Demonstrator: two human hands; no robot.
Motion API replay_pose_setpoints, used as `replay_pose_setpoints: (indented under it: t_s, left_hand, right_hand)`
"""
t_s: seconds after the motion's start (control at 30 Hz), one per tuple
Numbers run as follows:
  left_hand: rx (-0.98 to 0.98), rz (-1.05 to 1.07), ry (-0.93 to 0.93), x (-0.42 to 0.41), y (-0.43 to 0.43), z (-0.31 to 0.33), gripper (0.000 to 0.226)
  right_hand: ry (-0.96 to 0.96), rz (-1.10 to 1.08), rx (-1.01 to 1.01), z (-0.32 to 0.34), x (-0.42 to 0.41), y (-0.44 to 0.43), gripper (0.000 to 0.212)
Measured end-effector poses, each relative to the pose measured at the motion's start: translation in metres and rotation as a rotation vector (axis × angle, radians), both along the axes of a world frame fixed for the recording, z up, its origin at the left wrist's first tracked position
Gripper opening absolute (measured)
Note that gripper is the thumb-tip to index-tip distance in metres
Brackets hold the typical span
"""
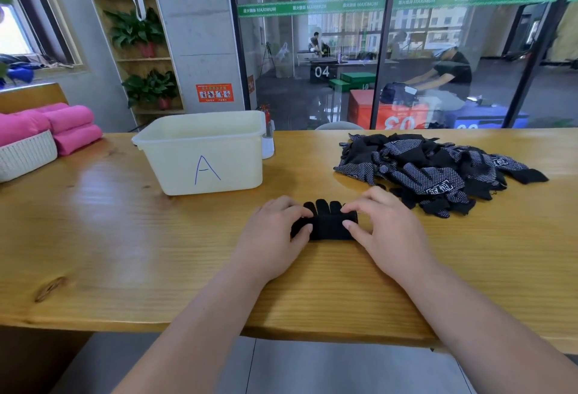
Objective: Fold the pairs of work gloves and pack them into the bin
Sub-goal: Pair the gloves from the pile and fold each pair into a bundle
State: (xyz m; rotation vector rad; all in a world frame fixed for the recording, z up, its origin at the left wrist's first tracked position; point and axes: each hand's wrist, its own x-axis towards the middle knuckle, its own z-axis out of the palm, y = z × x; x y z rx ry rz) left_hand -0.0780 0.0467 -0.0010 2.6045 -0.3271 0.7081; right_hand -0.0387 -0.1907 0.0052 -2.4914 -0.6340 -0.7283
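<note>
A long wooden tabletop [125, 237] runs across the view. On it, at about 10 o'clock from the hands, stands a pale plastic bin [203, 155] with a blue letter A drawn on its near wall; what lies inside it cannot be seen. At about 2 o'clock lies a loose pile of gloves [431, 171], black with white dots, well apart from the bin. At the far 9 o'clock edge, rolled pink towels [72, 127] sit beside a white basket [28, 155].

Both bare forearms reach in from 6 o'clock and angle toward each other, wrists low over the wood. The left hand [272, 237] lies palm down, its fingers curled over the left end of the black folded gloves [328, 224] and its thumb tip pressed on the near side, gripping that end. The right hand [384, 227] mirrors it, fingers bent onto the right end and thumb tip set against the cloth, pinching it. The folded gloves lie flat on the tabletop between the two hands, their fingertips pointing toward 12 o'clock, just near of the pile and apart from the bin.
</note>
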Motion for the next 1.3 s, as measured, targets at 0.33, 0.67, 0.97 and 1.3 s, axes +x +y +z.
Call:
replay_pose_setpoints:
  t_s: [0.33, 0.67, 0.97, 1.3]
  left_hand:
    - [0.102, 0.053, 0.019, 0.001, -0.001, -0.005, 0.038]
    - [-0.062, -0.022, 0.177, 0.003, 0.007, 0.0, 0.041]
    - [-0.272, 0.018, 0.232, 0.005, 0.01, 0.004, 0.039]
    - [0.113, -0.041, -0.152, 0.002, 0.002, -0.002, 0.024]
  right_hand:
    - [0.039, 0.036, -0.219, 0.003, -0.005, 0.003, 0.034]
    - [0.3, 0.141, 0.135, 0.0, 0.002, -0.009, 0.04]
    - [0.381, 0.129, 0.363, 0.001, 0.004, -0.009, 0.014]
    - [0.143, -0.008, 0.234, -0.001, 0.006, -0.006, 0.011]
